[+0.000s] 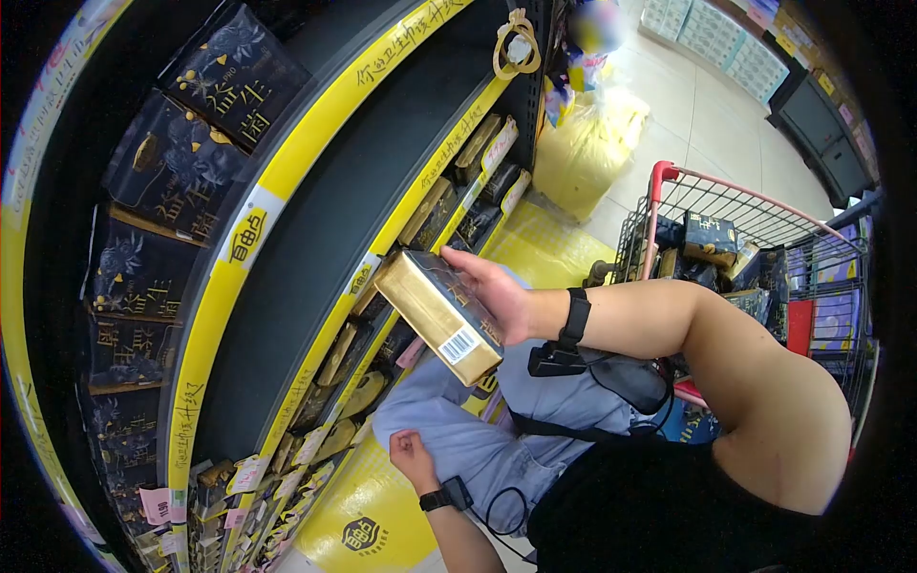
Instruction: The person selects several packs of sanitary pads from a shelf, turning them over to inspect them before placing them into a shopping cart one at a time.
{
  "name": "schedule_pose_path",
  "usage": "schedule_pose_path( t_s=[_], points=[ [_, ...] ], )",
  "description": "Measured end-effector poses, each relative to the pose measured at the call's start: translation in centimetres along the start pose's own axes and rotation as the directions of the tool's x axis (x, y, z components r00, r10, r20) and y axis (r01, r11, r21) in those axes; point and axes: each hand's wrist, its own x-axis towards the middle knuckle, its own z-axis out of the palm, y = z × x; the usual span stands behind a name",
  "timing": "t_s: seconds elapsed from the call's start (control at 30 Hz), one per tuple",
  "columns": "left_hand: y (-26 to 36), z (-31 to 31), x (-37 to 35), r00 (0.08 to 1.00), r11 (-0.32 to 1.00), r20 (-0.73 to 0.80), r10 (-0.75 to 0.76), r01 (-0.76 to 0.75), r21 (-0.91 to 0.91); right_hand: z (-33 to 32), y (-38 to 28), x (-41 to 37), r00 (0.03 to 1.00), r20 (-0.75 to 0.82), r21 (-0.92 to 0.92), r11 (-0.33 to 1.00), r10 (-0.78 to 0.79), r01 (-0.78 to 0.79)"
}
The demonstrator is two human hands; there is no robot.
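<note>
My right hand (492,298) has its fingers closed around the black-and-gold pack (439,315), barcode (459,345) showing, right beside the yellow-edged shelf (287,215); my left hand (414,460), fingers curled in, is by my knee (406,411), the cart (740,215) off to my right.

The right hand (492,296) holds a gold and black package (441,313) in front of the shelves (315,205). The left hand (414,462), with fingers curled, is near the knee (401,411). At the right stands a cart (740,196) with packages inside.
</note>
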Motion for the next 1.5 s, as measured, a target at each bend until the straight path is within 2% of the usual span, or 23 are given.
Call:
schedule_pose_path(
  t_s=[0.13, 0.4, 0.63, 1.0, 1.23, 1.33, 1.5],
  points=[
    [-0.6, -0.1, 0.1, 1.0, 1.0, -0.014, -0.01, 0.01, 0.01, 0.6, 0.0, -0.4, 0.999, -0.038, -0.006, 1.0, 0.016, -0.016],
    [0.7, 0.2, -0.1, 1.0, 0.995, -0.028, -0.01, 0.013, 0.094, 0.2, 0.0, -0.2, 1.0, -0.015, 0.02, 1.0, 0.021, -0.021],
    [1.0, 0.3, -0.3, 0.999, 0.997, -0.035, -0.03, 0.033, 0.065, -0.3, 0.0, -0.1, 0.999, 0.023, 0.028, 0.999, 0.025, -0.026],
    [0.4, 0.0, -0.1, 0.999, 0.995, -0.015, -0.03, 0.031, 0.093, -0.2, -0.1, 0.0, 1.0, -0.004, 0.019, 1.0, 0.02, -0.02],
    [0.1, 0.0, -0.1, 0.999, 0.998, -0.026, -0.043, 0.044, 0.043, -1.1, -0.2, 0.3, 1.0, -0.018, 0.04, 0.999, 0.013, -0.012],
    [-0.2, 0.1, 0.0, 0.998, 0.999, -0.032, -0.045, 0.044, -0.008, -0.9, -0.3, 0.1, 0.996, 0.088, 0.061, 0.998, 0.029, -0.035],
    [0.1, 0.0, -0.1, 0.999, 0.999, -0.028, -0.035, 0.035, -0.001, -0.8, -0.3, 0.0, 0.995, 0.094, 0.08, 0.996, 0.041, -0.048]
  ],
)
